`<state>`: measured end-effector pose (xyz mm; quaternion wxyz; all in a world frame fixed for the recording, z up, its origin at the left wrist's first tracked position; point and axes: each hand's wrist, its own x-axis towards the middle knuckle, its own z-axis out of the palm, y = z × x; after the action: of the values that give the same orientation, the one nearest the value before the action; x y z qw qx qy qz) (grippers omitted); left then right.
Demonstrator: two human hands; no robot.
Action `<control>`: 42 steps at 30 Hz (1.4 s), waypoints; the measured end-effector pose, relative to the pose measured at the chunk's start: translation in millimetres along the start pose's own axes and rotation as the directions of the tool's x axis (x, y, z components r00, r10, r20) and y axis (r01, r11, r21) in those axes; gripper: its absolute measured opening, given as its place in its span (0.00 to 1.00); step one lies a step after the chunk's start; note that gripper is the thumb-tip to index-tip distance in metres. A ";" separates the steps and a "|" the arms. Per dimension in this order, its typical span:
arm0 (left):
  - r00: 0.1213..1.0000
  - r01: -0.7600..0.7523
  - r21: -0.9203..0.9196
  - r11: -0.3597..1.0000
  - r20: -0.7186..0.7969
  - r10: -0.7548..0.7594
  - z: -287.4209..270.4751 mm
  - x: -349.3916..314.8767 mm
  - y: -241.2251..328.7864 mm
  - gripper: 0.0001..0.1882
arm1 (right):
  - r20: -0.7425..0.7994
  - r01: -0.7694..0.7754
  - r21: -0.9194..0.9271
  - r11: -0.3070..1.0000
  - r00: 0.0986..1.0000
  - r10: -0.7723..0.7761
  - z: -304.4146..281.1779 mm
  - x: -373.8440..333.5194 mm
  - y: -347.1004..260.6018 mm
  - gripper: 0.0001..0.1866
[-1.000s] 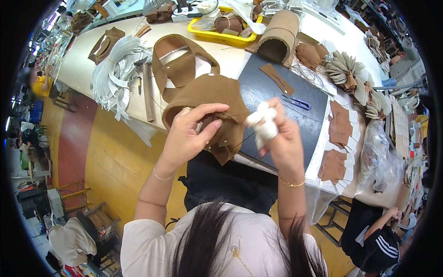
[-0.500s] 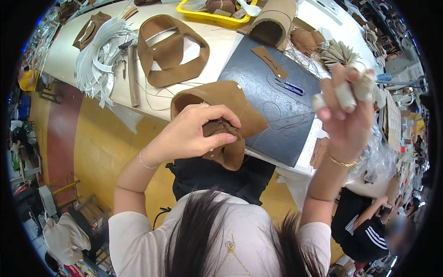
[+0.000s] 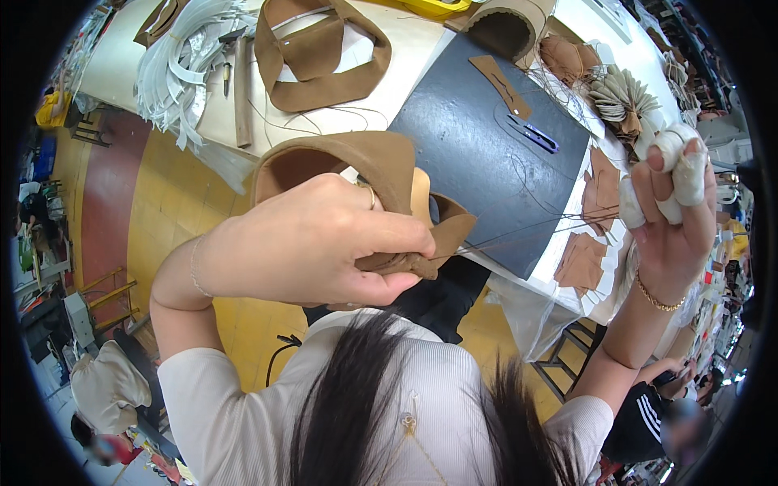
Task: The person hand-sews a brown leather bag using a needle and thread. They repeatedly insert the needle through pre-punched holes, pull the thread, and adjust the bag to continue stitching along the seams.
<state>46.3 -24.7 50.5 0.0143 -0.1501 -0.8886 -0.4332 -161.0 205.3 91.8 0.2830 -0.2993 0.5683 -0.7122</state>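
My left hand (image 3: 324, 239) pinches a folded edge of a brown leather piece (image 3: 356, 158), which looks like a curved bag part, between thumb and fingers. Dark thread (image 3: 535, 229) runs taut from that pinched edge across to my right hand (image 3: 677, 198), which is raised at the far right. White tape wraps several of its fingertips, and the fingers are curled around the thread. Whether a needle is among them I cannot make out. Part of the leather is hidden behind my left hand.
A dark cutting mat (image 3: 486, 138) bears purple-handled thread snips (image 3: 536, 134) and a slotted leather strip (image 3: 499, 87). Cut leather pieces (image 3: 582, 263) lie at its right. Beyond my left hand are another brown leather piece (image 3: 324, 93), a hammer (image 3: 242, 97) and white strips (image 3: 174, 73).
My right hand has moved farther right, stretching the thread out. My left hand has turned over and come nearer with the leather, its pinched edge now facing right.
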 end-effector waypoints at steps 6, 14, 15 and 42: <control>1.000 0.026 -0.065 0.998 0.012 -0.026 -1.8 -2.8 -5.3 0.10 | 0.056 -0.021 0.027 0.999 0.998 0.019 -13.0 12.0 23.8 0.15; 0.902 0.377 -0.491 0.785 0.002 -0.432 12.6 -5.2 -50.4 0.13 | -0.118 0.006 -0.011 1.000 0.993 -0.008 -7.4 10.9 66.9 0.17; 0.880 0.354 -0.594 0.722 -0.049 -0.472 18.0 -6.1 -59.5 0.14 | 0.000 0.084 0.056 0.995 0.996 -0.084 -4.8 10.2 69.1 0.16; 0.324 0.301 0.028 0.953 -0.943 -0.075 -8.6 0.5 -45.4 0.18 | 0.407 -0.086 -0.403 0.911 0.875 0.262 -58.9 3.7 128.1 0.19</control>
<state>32.3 -57.5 21.2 0.4820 0.2305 -0.7700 -0.3488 -199.4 215.5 -43.5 0.4094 -0.4516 0.6364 -0.4727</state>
